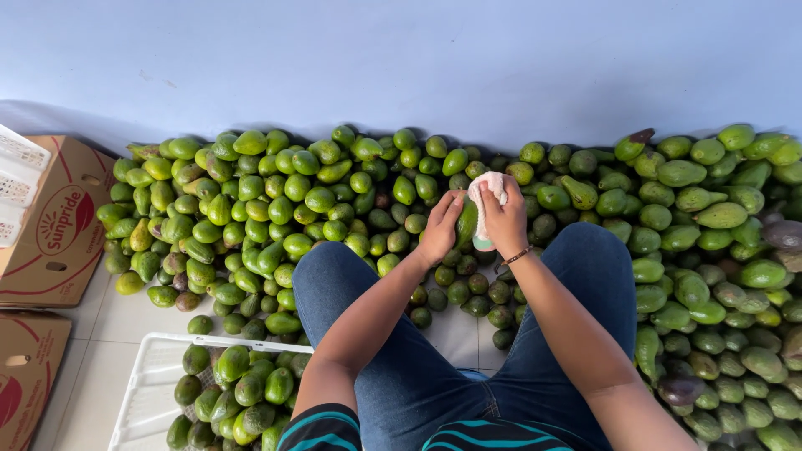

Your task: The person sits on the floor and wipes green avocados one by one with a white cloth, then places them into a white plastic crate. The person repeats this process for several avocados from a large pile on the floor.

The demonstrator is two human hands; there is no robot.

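My left hand [439, 227] grips a green avocado [466, 224] held upright above my knees. My right hand [504, 219] presses a pale pink cloth [487, 187] against the avocado's right side; a thin bracelet circles that wrist. Both hands meet in front of a big heap of green avocados [276, 196] spread over the floor against the blue wall. My legs in blue jeans [585, 267] stretch out towards the heap.
A white plastic crate [146, 380] with several avocados stands at the lower left beside my left leg. Two cardboard boxes [54, 225] lie at the left edge, and another white crate [17, 171] pokes in above them. More avocados [718, 250] pile up on the right.
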